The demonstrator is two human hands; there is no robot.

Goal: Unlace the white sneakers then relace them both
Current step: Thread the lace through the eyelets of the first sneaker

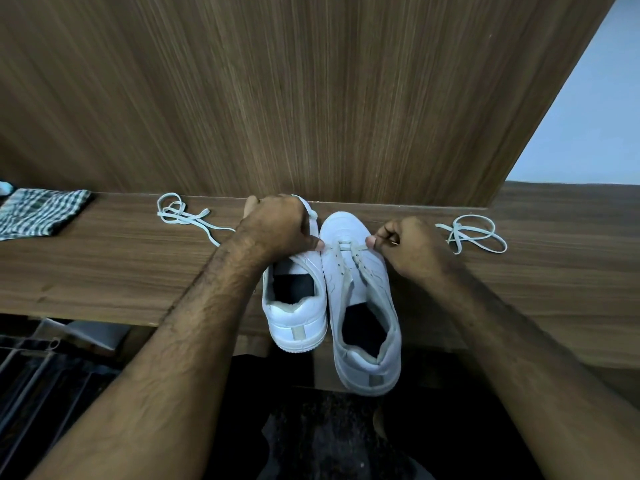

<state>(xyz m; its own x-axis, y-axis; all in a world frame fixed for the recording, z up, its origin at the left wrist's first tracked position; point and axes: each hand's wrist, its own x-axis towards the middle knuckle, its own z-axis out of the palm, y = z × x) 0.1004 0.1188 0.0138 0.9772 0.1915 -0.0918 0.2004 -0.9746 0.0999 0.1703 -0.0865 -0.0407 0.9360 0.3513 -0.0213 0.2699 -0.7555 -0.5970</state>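
Two white sneakers stand side by side on a wooden shelf (536, 271), heels toward me. The left sneaker (298, 313) shows no lace over its open tongue. On the right sneaker (363, 306), a white lace (346, 244) crosses the eyelets nearest the toe. My left hand (277, 225) reaches over the left sneaker's toe and pinches this lace at its left side. My right hand (403, 244) pinches it at the right side. Loose lace lies coiled on the shelf at the left (180, 213) and at the right (474, 233); whether these coils are one lace or two is hidden.
A folded checked cloth (41, 213) lies at the shelf's far left. A tall wooden panel (311, 98) rises right behind the sneakers. Both heels overhang the shelf's front edge. A wire rack (31, 362) sits below at the lower left.
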